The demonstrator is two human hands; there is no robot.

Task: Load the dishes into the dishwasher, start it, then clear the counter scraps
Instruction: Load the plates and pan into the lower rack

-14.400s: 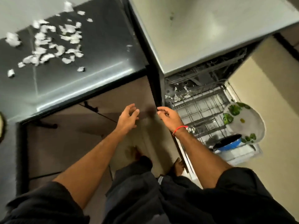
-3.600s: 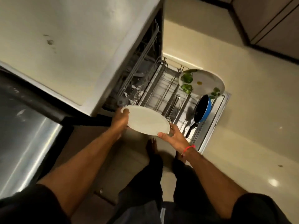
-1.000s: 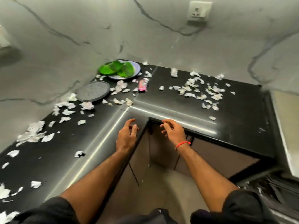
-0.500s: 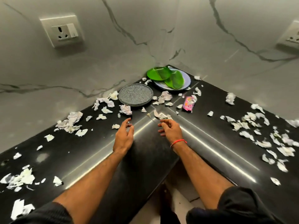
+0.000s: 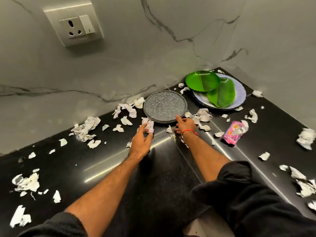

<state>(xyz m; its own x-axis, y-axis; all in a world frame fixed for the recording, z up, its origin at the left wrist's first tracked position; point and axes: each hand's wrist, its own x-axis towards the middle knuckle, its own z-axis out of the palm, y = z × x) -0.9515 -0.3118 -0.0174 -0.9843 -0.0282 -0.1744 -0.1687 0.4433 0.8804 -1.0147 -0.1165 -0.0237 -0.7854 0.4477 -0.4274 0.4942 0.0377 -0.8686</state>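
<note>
A speckled grey plate (image 5: 164, 106) lies flat on the black corner counter (image 5: 153, 168), close to the wall. My right hand (image 5: 185, 125) touches its near right rim with the index finger, fingers apart. My left hand (image 5: 142, 141) reaches just short of the plate's near left edge, fingertips on a crumpled paper scrap (image 5: 148, 124). Behind the grey plate, a pale blue plate (image 5: 240, 97) carries two green leaf-shaped dishes (image 5: 202, 80). The dishwasher is out of view.
Torn white paper scraps (image 5: 86, 128) are strewn over the whole counter, with more at the right edge (image 5: 305, 138). A pink wrapper (image 5: 233, 132) lies right of my right hand. A wall socket (image 5: 75, 28) sits on the marble backsplash.
Both hands have moved forward across the counter to the grey plate. My view has come closer to the corner. Earlier I held a white plate at the dishwasher rack.
</note>
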